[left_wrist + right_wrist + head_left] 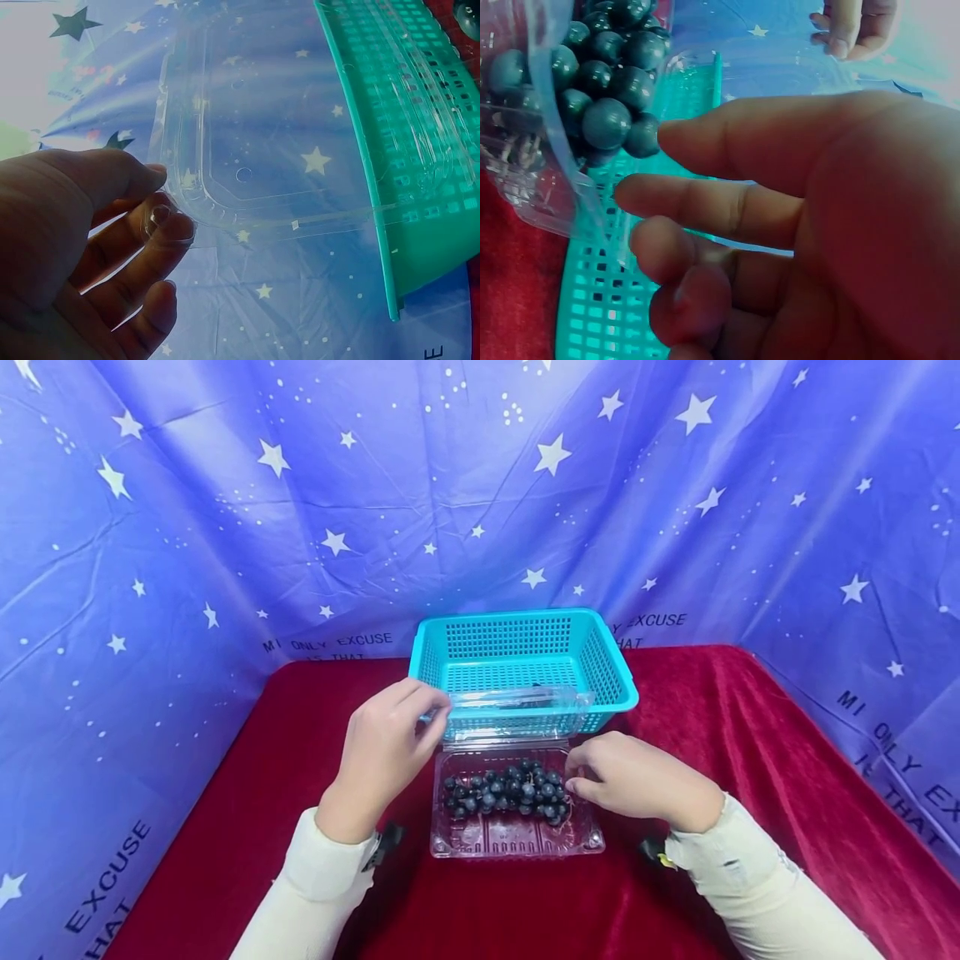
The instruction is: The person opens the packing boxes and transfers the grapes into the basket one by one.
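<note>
On the red cloth point(315, 710), the clear tray point(510, 842) is sitting just before the turquoise basket point(517, 612), and from afar I'm seeing dark grapes point(510, 793) lying inside it. The left hand point(386, 743) is pinching a corner of the raised lid point(517, 700) between thumb and fingers, presumably because it might otherwise be falling over the fruit. Held that way, the lid is leaving the grapes uncovered. The right hand point(637, 781) is hovering at the tray's right end, thumb and fingers apart, probably for easy reach; whether it's touching a grape, I'm not able to tell.
</note>
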Demonstrator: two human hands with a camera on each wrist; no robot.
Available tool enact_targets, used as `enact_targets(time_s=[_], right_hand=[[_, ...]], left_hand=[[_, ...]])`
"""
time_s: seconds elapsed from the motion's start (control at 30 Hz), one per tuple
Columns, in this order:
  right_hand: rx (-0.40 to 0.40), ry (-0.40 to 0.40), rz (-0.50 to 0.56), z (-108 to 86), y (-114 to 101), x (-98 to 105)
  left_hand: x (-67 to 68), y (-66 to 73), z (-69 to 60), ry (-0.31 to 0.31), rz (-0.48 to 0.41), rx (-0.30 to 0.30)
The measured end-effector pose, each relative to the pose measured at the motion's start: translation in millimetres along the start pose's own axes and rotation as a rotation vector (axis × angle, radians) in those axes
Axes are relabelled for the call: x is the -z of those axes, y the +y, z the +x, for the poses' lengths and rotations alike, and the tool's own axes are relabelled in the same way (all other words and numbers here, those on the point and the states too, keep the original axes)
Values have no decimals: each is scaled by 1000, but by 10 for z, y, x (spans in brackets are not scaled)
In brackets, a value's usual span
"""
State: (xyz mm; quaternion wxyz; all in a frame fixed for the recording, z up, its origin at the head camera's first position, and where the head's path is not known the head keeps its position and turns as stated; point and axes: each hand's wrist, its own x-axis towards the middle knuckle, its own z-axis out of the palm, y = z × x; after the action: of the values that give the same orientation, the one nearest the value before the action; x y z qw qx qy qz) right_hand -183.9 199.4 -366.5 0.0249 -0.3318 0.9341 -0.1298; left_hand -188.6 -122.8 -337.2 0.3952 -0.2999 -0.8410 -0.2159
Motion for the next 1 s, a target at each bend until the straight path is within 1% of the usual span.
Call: enact_targets(time_s=[0.23, 0.43, 0.67, 0.83, 1.0], right_hand=[[-29, -13, -49, -10, -40, -65], [-47, -60, -47, 8, -49, -147], [-91, -120, -35, 38, -36, -249], [-92, -128, -56, 73, -23, -272], [-99, -140, -32, 101, -14, -287]], left_hand=[[-17, -10, -11, 0, -5, -3], [-26, -19, -32, -10, -11, 3], [-25, -20, -47, -9, -8, 5], [-9, -15, -15, 1, -6, 3], [-4, -15, -4, 3, -11, 5]])
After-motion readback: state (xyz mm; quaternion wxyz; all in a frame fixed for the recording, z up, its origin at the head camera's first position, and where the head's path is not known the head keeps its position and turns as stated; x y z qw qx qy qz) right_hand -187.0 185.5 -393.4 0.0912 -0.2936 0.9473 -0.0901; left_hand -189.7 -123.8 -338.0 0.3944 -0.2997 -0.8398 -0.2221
